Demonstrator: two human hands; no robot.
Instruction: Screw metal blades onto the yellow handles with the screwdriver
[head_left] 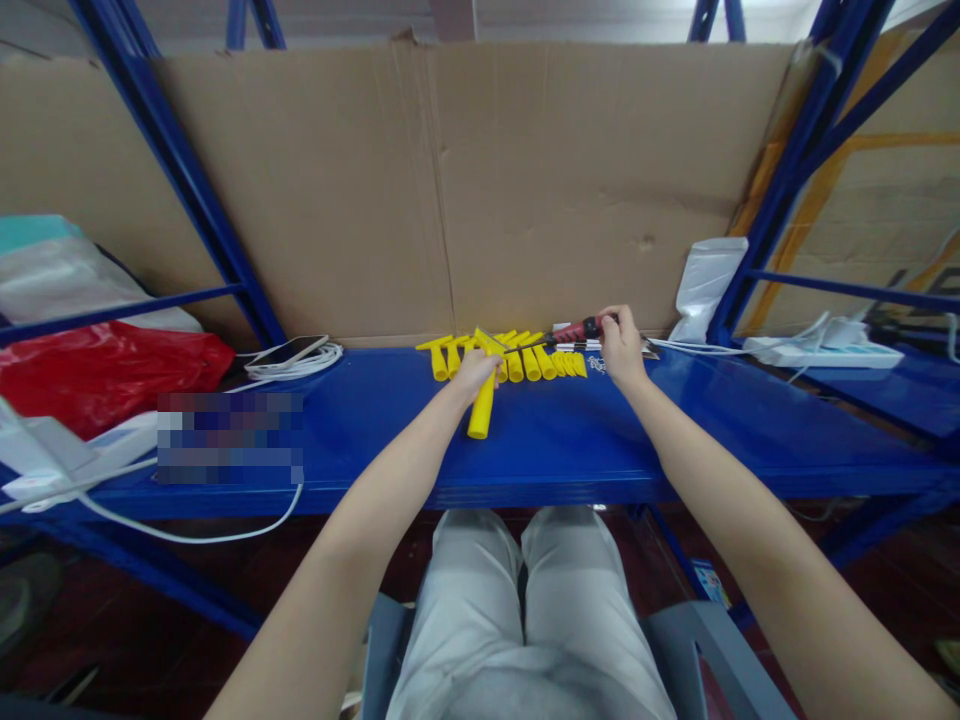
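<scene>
My left hand [478,372] is closed around a yellow plastic piece with a round tubular handle [481,412], held tilted above the blue shelf. In my right hand [619,345] is a red and black screwdriver [581,330], its dark shaft pointing left to the upper part of the yellow piece. Whether the tip touches it I cannot tell. Behind my left hand stands a row of several similar yellow pieces [532,365]. Smaller flat yellow parts [570,364] lie at the row's right end, and small metallic bits [596,364] lie beside them, near my right hand.
Cardboard [570,180] backs the blue shelf [390,430]. On the left are a coiled white cable [307,358], a red bag [127,365] and a white power strip. A white pouch [709,285] leans at right, near another power strip [825,352]. Blue metal posts flank both sides.
</scene>
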